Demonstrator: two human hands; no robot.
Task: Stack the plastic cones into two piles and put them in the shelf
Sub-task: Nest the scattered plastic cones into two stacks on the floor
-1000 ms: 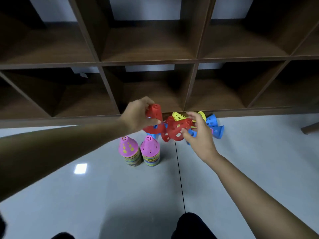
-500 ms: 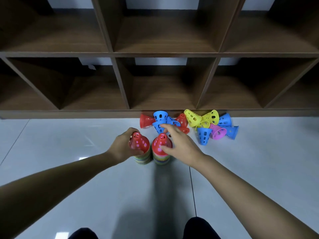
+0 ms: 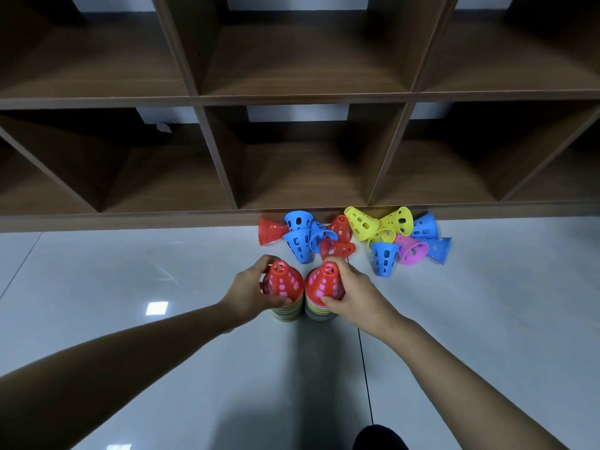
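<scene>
Two piles of plastic cones stand side by side on the grey floor, each topped by a red cone. My left hand [image 3: 251, 292] grips the red top of the left pile [image 3: 283, 282]. My right hand [image 3: 355, 297] grips the red top of the right pile [image 3: 324, 282]. Multicoloured rims of the lower cones show beneath both hands. Behind the piles lie several loose cones: a red one [image 3: 269, 231], blue ones [image 3: 298, 243], yellow ones [image 3: 362, 222], a pink one [image 3: 411, 249].
A dark wooden shelf [image 3: 298, 99] with open compartments runs across the view behind the cones; its bottom edge [image 3: 130, 220] meets the floor. My knee [image 3: 378, 438] shows at the bottom. A floor joint [image 3: 365, 368] runs toward me.
Both hands carried a red cone down from the loose heap onto the two pink-topped piles. They now press the red cones down onto the piles; the view has tilted and shifted right.
</scene>
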